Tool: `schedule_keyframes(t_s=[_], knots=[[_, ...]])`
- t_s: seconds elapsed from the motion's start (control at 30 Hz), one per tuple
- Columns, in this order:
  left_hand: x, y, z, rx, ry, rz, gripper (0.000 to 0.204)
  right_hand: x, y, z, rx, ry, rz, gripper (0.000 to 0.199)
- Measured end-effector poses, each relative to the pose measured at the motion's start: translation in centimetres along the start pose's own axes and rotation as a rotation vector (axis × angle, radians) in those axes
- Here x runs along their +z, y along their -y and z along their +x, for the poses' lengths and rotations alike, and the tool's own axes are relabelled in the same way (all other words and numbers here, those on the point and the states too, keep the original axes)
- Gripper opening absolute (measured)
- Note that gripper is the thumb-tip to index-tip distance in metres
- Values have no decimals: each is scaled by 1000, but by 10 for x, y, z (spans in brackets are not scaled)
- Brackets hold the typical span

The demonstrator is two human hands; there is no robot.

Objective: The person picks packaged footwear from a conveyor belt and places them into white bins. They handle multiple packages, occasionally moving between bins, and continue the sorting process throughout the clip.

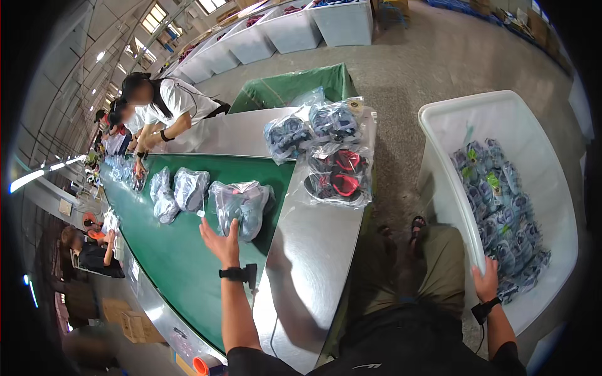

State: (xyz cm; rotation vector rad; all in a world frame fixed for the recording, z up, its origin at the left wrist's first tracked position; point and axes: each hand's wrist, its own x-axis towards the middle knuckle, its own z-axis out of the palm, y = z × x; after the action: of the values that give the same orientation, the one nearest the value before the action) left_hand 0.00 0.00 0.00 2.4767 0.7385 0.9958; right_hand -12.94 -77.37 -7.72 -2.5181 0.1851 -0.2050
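My left hand (221, 245) reaches over the green belt (179, 250), fingers spread and holding nothing. Just beyond its fingertips lies a clear plastic bag of grey-blue shoes (246, 210). Two more bagged pairs, a nearer one (190, 188) and a farther one (162, 197), lie to its left on the belt. On my right side, my right hand (485, 282) is closed over the rim of a large white bin (433, 144). Inside the bin, many bagged blue-grey shoes (501, 207) are piled, some with green tags.
Bagged black-and-red sandals (338, 175) and bagged dark blue shoes (335, 122) sit on the metal table end (313, 241). Behind it stands a green-lined bin (291, 84). A co-worker (169, 103) leans over the belt's far side. Filled white bins (342, 25) line the back.
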Motion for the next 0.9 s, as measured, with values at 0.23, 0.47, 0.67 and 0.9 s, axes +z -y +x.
schedule_keyframes(t_s=[0.23, 0.47, 0.67, 0.9], knots=[[4, 4, 22, -580, 559, -486, 83, -9, 2, 0, -14, -17, 16, 44], [11, -43, -36, -97, 231, -435, 94, -7, 2, 1, 14, 5, 33, 47], [-46, -78, -88, 181, 151, -374, 75, -9, 5, 2, 10, 26, 36, 46], [-81, -73, -126, 4, 308, -619, 53, -12, 10, 5, -16, 53, 0, 42]])
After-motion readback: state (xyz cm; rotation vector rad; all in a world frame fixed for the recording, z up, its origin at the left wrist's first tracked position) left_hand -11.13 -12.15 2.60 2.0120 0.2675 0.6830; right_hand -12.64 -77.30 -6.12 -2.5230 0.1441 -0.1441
